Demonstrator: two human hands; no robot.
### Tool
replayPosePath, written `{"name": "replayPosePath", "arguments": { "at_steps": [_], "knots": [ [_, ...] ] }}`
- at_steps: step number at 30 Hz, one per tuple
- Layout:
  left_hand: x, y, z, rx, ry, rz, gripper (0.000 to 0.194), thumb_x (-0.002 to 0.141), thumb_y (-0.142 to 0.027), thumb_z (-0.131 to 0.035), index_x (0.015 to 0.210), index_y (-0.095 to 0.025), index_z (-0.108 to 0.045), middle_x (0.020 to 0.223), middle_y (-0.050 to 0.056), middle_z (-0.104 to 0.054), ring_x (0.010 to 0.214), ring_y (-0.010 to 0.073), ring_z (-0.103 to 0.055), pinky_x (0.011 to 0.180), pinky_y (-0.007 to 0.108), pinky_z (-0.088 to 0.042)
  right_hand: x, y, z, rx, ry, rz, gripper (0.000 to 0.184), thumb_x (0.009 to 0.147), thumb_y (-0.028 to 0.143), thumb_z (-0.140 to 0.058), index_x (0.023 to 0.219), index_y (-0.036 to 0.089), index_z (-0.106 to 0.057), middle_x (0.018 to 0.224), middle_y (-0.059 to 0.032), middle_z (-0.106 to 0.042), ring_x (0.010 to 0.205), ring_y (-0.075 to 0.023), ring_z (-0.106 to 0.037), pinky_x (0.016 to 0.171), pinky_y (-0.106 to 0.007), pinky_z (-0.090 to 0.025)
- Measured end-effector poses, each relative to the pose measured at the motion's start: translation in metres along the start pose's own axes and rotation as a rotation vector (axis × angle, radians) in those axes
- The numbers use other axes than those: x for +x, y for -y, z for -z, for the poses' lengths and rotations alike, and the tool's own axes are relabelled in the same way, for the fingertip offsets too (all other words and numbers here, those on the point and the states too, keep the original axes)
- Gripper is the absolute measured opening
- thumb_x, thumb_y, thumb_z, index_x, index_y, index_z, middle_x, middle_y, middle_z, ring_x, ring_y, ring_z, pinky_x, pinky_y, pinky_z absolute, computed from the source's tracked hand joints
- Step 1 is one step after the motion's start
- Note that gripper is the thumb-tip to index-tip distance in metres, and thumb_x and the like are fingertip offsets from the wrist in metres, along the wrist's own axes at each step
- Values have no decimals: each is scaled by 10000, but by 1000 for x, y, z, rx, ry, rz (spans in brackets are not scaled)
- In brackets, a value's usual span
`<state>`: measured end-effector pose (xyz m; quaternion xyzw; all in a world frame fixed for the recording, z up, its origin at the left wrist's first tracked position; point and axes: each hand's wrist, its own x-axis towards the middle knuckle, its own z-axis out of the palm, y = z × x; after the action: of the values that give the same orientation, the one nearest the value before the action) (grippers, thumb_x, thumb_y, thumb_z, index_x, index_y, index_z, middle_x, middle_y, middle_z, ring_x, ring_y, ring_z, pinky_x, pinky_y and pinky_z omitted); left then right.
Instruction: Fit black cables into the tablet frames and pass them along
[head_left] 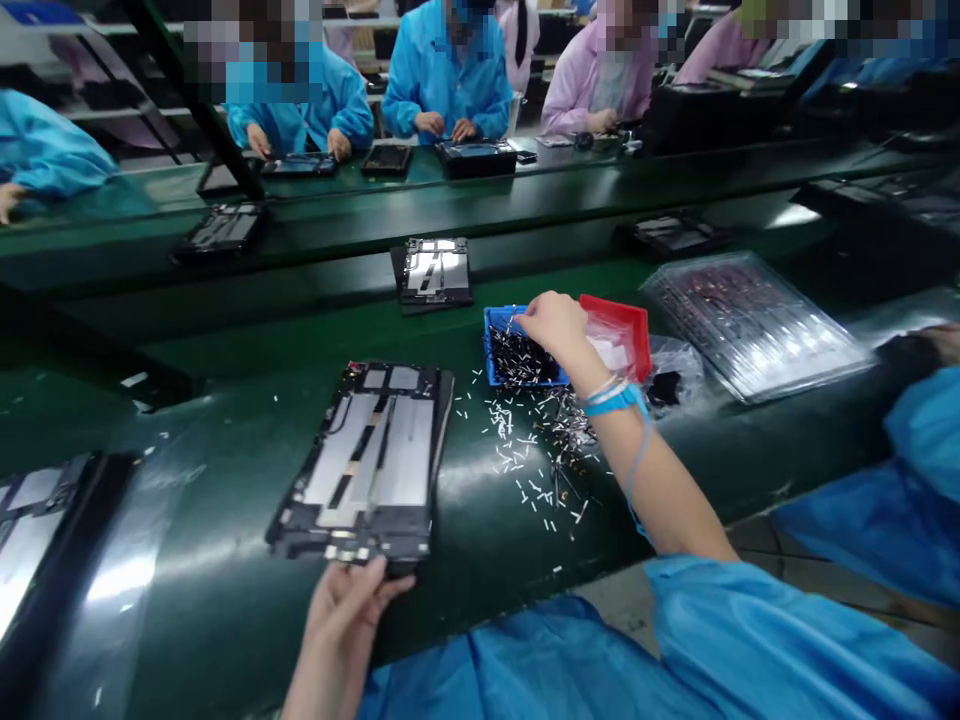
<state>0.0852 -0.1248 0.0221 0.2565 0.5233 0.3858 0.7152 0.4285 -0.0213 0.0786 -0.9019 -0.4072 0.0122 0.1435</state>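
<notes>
My left hand point(352, 600) grips the near edge of an opened tablet point(401, 440), its thumb near small white connectors. The tablet shows silvery battery panels in a black frame and rests on a dark plate on the green bench. My right hand point(555, 325), with a blue strap at the wrist, is over a blue bin point(489, 350) full of small thin black parts. Its thumb and forefinger are pinched on a small thin part point(513, 318), too small to name. Beside the bin, a red bin point(639, 340) holds clear plastic bags.
Small white strips point(506, 425) and loose dark bits point(574, 425) lie scattered before the bins. Clear plastic trays point(757, 325) are stacked to the right. Another opened tablet point(436, 270) lies further back, one point(30, 510) at far left. Co-workers sit across the line; a blue sleeve point(926, 430) is at right.
</notes>
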Motion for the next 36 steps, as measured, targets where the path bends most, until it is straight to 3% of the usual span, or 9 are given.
{"name": "replayPosePath", "arguments": {
  "at_steps": [4,9,11,14,16,22,28,30,36],
  "knots": [
    [-26,29,5,7,306,299,346,648,-292,-831,943,-151,-716,1086,147,-707,1095,352,-631,689,321,-573,11,13,-18,39,-32,-93,201,736,208,-660,893,106,-735,984,-201,-721,954,-332,-678,794,-432,-516],
    [-25,30,16,143,786,570,433,772,-414,-738,1134,-180,-698,1118,180,-696,1038,291,-672,725,276,-534,3,2,-18,166,-129,-73,87,741,213,-652,785,178,-718,813,-101,-718,850,-264,-681,738,-379,-510],
    [-21,21,19,243,936,562,389,792,-442,-711,1085,-186,-728,1112,162,-702,1057,280,-664,774,284,-520,-4,-8,-14,385,-219,35,92,755,266,-652,715,190,-686,673,-40,-673,719,-208,-661,673,-332,-498],
    [-15,-3,16,410,1073,394,318,835,-437,-663,1046,-215,-748,1100,121,-714,1048,263,-660,848,322,-501,-13,-22,-10,788,-371,188,155,756,296,-649,642,192,-636,539,25,-585,522,-130,-560,566,-279,-452],
    [-11,-22,11,485,1082,223,259,856,-409,-644,1028,-248,-751,1068,88,-725,1029,250,-659,879,339,-489,-19,-29,-11,875,-430,164,166,771,309,-628,655,190,-638,525,36,-574,485,-114,-518,546,-271,-429],
    [6,-55,-3,557,900,-54,244,880,-402,-606,983,-235,-751,1040,82,-726,975,236,-659,838,305,-482,-24,-25,-24,657,-259,104,121,713,243,-680,625,163,-661,507,25,-581,559,-149,-574,629,-293,-428],
    [24,-54,-7,565,748,-135,223,868,-376,-620,956,-207,-738,1009,90,-726,961,235,-658,817,294,-480,-1,-25,-22,770,-647,150,142,762,279,-647,662,184,-614,655,18,-592,646,-132,-544,672,-298,-435],
    [29,-54,-9,541,725,-154,226,862,-381,-627,948,-201,-733,975,92,-730,940,236,-668,801,300,-486,2,-26,-19,835,-686,186,205,785,346,-632,657,192,-589,652,19,-570,656,-134,-540,660,-300,-436],
    [40,-52,-34,503,561,-327,223,841,-338,-630,978,-178,-704,1001,93,-715,920,221,-664,772,311,-511,-33,-13,-10,1063,-447,230,278,790,471,-613,698,212,-572,571,51,-488,458,-71,-384,434,-244,-305]
  ]
}}
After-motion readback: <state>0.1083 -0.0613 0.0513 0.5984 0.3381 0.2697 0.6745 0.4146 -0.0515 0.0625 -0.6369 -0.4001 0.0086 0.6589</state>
